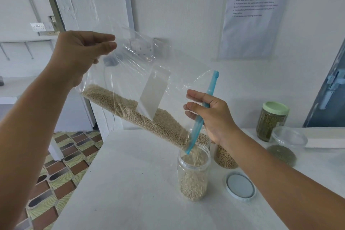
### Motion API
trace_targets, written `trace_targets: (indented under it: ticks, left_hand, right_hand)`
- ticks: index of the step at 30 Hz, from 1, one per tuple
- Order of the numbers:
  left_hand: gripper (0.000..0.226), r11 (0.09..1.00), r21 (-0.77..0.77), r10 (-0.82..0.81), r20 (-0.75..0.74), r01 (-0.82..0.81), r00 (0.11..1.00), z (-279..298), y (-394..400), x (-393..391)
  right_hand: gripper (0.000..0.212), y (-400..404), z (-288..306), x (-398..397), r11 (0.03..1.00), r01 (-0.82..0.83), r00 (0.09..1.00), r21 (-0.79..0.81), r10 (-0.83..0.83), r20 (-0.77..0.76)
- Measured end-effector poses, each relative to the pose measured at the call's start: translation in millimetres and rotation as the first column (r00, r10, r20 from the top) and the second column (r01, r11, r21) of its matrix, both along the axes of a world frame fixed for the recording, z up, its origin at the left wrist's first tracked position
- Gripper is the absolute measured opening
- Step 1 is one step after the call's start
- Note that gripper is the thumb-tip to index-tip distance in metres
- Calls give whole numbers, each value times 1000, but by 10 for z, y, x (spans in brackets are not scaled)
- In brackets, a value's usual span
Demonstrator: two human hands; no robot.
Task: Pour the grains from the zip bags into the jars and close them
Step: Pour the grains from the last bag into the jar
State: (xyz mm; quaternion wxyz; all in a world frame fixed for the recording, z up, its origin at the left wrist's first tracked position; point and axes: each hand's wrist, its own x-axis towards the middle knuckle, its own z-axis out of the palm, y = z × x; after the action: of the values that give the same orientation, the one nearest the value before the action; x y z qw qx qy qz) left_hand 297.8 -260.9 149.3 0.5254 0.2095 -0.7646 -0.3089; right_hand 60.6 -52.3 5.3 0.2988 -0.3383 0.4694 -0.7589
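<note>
The white table (130, 183) had an open jar (193, 175) of pale grains on it, with a loose lid (240, 186) just beside. Further back sat a green-lidded jar (271, 120), a lidless jar (225, 157) of beans and a clear tub (286, 144).

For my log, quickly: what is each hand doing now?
Left hand: pinches the zip bag by its raised corner.
Right hand: grips the bag's blue zip strip.

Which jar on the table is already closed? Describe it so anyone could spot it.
Start at the white table and go to its far right side, by the wall. The closed jar stands there, filled with green grains. It alone wears a pale green lid; the open jar being filled has none.
</note>
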Motion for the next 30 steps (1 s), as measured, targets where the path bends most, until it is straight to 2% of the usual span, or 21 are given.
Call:
trace_targets:
  ticks: [30]
  left_hand:
    - [27, 999, -12, -31, -8, 31, 999, 18, -65, -24]
  right_hand:
    - [34, -16, 14, 26, 1000, 7, 1000, 1, -7, 15]
